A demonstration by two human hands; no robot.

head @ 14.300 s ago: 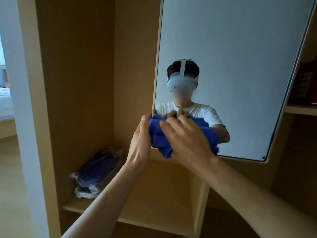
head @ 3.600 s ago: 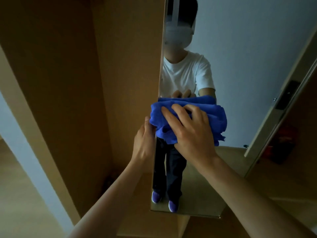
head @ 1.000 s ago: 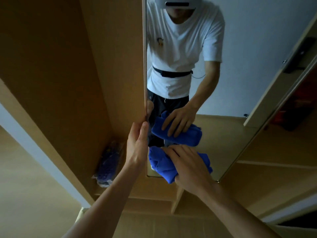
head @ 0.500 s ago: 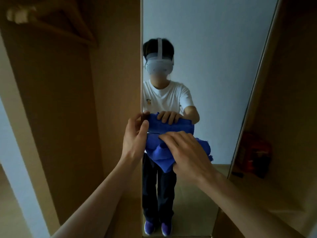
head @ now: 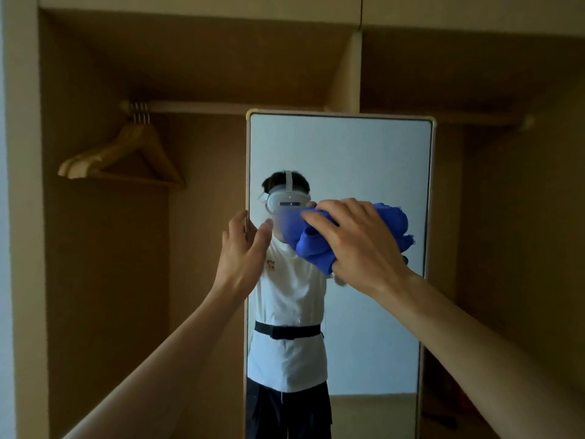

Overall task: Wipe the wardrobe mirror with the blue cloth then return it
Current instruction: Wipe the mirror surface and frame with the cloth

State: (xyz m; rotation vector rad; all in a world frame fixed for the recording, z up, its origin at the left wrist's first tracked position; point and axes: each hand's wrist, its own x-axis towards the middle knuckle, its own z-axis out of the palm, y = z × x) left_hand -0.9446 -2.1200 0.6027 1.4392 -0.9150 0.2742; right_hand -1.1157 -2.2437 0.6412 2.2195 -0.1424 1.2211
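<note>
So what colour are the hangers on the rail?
Light wood hangers, clearest in the head view.

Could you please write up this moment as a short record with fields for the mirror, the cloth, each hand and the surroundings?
mirror: tall framed mirror, upright in an open wardrobe
cloth: blue cloth, bunched, pressed to the glass at mid height
right hand: right hand spread over the cloth
left hand: left hand open, at the mirror's left edge
surroundings: wooden hangers on a rail, upper left

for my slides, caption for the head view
Right hand presses blue cloth on wardrobe mirror; left hand steadies its edge.
</note>
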